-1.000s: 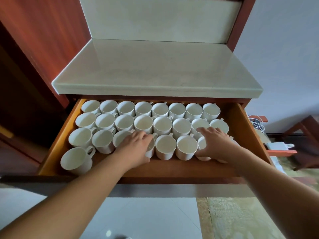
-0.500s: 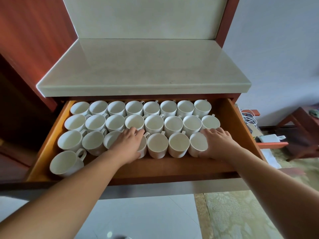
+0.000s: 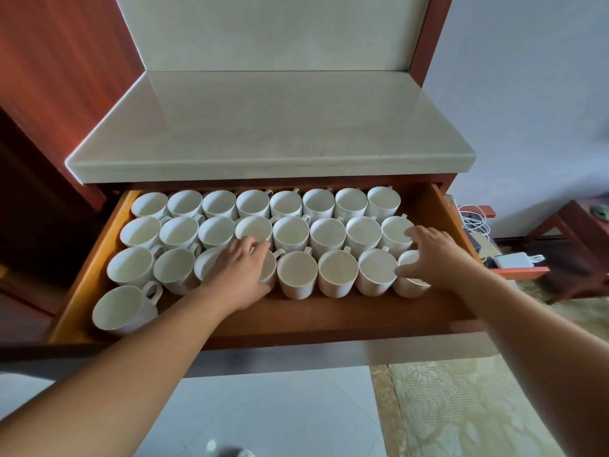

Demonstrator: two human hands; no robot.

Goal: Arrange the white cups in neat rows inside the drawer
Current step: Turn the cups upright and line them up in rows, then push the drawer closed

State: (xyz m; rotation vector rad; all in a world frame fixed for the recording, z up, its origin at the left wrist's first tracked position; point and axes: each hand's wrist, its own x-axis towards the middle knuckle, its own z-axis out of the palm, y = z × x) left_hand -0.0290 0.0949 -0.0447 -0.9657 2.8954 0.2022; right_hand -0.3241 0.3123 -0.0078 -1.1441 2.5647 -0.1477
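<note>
Head view: open wooden drawer [image 3: 329,315] fills mid-frame, white cups [image 3: 290,232] inside, all mouth-up.

- Layout: three rows of eight running left-right, cups touching or just beside each other. Back row sits partly under the stone worktop [image 3: 280,127] edge. One lone cup [image 3: 120,308] at lower left of the drawer, in front of the third row, handle toward upper right.
- left hand [image 3: 239,273]: palm down over the fourth cup [image 3: 267,270] of the third row. Fingers curl over its far rim, thumb lies along its near wall, so it grips that cup from above. The hand also covers most of the third cup beside it on the left.
- right hand [image 3: 435,257]: spread, fingers apart and gently bent, no closed grasp. Thumb tip lies at the left rim of the end cup [image 3: 410,286], the right-most of the third row; palm covers the rest of its mouth. Fingertips reach over the near-right rim of the second-row end cup [image 3: 393,230]; can't tell if they touch it.
- Both forearms come in from the bottom corners of the frame.

Surroundings: white tiled floor [image 3: 263,417] bottom centre, patterned rug [image 3: 461,407] bottom right. White charger [image 3: 509,260] and coiled cables [image 3: 474,221] right of the drawer.
</note>
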